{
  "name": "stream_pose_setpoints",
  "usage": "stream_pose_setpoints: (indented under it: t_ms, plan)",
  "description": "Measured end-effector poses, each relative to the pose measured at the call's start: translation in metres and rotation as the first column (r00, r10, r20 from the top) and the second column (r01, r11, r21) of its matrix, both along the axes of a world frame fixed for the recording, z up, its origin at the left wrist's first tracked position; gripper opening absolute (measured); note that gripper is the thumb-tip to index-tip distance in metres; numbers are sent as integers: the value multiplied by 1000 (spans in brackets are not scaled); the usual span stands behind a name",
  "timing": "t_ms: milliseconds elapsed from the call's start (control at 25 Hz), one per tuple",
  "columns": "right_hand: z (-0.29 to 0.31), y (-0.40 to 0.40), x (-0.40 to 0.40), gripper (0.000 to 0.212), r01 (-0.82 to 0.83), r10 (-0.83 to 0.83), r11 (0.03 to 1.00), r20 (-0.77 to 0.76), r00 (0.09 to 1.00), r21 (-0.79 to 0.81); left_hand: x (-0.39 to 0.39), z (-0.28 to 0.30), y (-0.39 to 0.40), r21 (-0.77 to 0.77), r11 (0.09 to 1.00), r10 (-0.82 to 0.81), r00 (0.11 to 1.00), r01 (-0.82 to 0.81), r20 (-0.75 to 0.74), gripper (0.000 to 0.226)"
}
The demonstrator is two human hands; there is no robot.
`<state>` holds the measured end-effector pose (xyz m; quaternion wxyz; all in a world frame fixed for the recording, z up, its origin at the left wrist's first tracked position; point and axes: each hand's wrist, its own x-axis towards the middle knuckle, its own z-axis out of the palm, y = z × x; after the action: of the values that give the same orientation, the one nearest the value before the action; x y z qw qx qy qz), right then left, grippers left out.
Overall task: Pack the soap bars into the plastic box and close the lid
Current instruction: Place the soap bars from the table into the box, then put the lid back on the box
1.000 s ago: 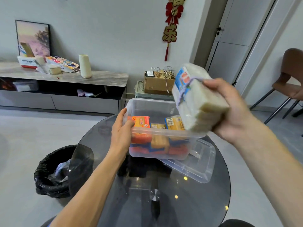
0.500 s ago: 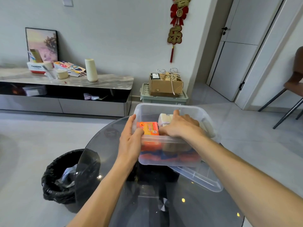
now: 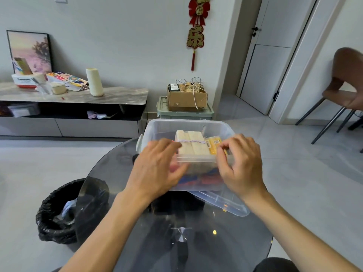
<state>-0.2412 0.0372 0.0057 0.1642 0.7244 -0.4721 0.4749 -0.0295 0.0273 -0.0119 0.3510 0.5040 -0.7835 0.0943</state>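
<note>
The clear plastic box (image 3: 188, 122) stands without its lid at the far side of the round glass table (image 3: 137, 236). Inside lies a white soap bundle (image 3: 191, 143) tied with string, beside a yellow soap bar (image 3: 213, 145), on top of orange and blue wrapped bars (image 3: 208, 177). My left hand (image 3: 157, 167) is at the box's front left, fingers spread over the rim. My right hand (image 3: 243, 165) is at the front right, fingers curled near the rim and holding nothing. The clear lid (image 3: 225, 205) lies on the table, partly under the box's right front.
A black-lined trash bin (image 3: 57, 213) stands on the floor left of the table. Behind it are a low cabinet (image 3: 78, 99) and a cardboard box on a green crate (image 3: 186, 99). A brown chair (image 3: 345, 91) is at the right.
My right hand carried the white soap bundle down into the box and let go of it. Both hands now sit at the box's front rim; my left hand shifted from the box's left side.
</note>
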Motion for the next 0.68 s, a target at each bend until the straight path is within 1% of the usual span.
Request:
stream_pose_setpoints:
  t_ms: [40, 80, 120, 160, 200, 240, 280, 320, 360, 400, 520, 600, 680]
  plan:
    - [-10, 19, -6, 12, -109, 108, 994, -80, 991, -12, -7, -4, 0, 36, 999, -12, 993, 7, 117, 47]
    - [-22, 33, -9, 13, -196, 200, 980, -198, 960, 37, -12, -8, -3, 34, 999, 3, 980, -10, 199, 46]
    - [-35, 42, -11, 12, -227, 257, 965, -323, 911, 129, -16, -10, -7, 22, 999, 28, 974, -34, 224, 43]
    - [-50, 45, -11, 11, -186, 284, 949, -431, 856, 255, -17, -10, -10, 13, 999, 46, 978, -49, 201, 39]
    - [-61, 42, -11, 13, -58, 272, 916, -506, 818, 398, -17, -11, -12, -4, 998, 57, 987, -57, 149, 36]
    - [-70, 37, -12, 19, 109, 219, 853, -540, 812, 511, -15, -12, -14, -18, 997, 70, 994, -68, 84, 34]
    - [-78, 30, -17, 25, 230, 163, 779, -543, 824, 584, -13, -12, -15, -15, 996, 87, 996, -87, 20, 34]
    - [-82, 23, -25, 31, 306, 124, 711, -542, 831, 633, -12, -12, -15, -3, 994, 105, 994, -105, -36, 35]
    - [-85, 18, -32, 34, 333, 103, 660, -521, 847, 673, -11, -11, -15, 8, 992, 126, 988, -126, -87, 35]
    - [-85, 14, -37, 33, 327, 92, 643, -493, 865, 693, -10, -11, -15, 24, 988, 156, 978, -155, -136, 35]
    - [-85, 12, -38, 24, 315, 85, 650, -477, 875, 692, -2, -5, -16, 65, 963, 270, 930, -262, -250, 30]
    - [-86, 15, -35, 19, 351, 46, 645, -494, 868, 678, 7, -5, -17, 81, 946, 325, 910, -315, -258, 28]
    - [-85, 15, -38, 20, 419, -51, 633, -506, 861, 650, 13, -7, -15, 84, 939, 345, 910, -335, -231, 29]
